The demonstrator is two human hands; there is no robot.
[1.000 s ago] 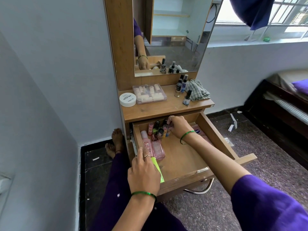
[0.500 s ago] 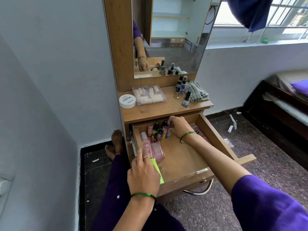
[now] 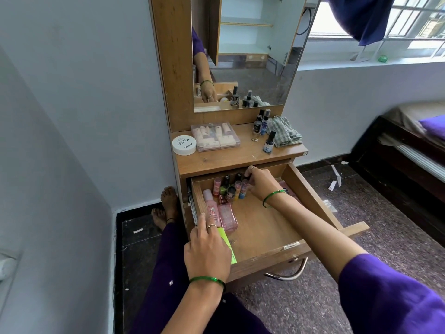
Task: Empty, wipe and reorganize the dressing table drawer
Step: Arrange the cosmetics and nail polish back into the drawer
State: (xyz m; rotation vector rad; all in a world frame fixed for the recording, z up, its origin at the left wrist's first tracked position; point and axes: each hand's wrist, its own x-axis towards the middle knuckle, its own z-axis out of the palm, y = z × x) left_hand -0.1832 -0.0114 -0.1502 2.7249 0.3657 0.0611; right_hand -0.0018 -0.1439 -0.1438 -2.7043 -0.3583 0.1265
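The wooden drawer (image 3: pixel 310 196) of the dressing table stands pulled out. Several small nail polish bottles (image 3: pixel 230 188) cluster at its back left corner. My right hand (image 3: pixel 261 184) reaches among them, fingers curled round a dark-capped bottle at the back. Two pink bottles (image 3: pixel 225 214) lie along the left side. My left hand (image 3: pixel 207 249) rests on the drawer's front left corner over a green packet (image 3: pixel 228 247), its fingers mostly hidden. A checked cloth (image 3: pixel 285 133) lies on the table top.
On the top sit a white round tub (image 3: pixel 184 145), a clear box of small items (image 3: pixel 215 136) and three dark-capped bottles (image 3: pixel 261 127). A mirror (image 3: pixel 243 51) rises behind. My feet lie left of the table; a bed (image 3: pixel 414 145) stands at the right.
My right hand has shifted slightly toward the drawer's back among the small bottles. My left hand has stayed on the front left corner.
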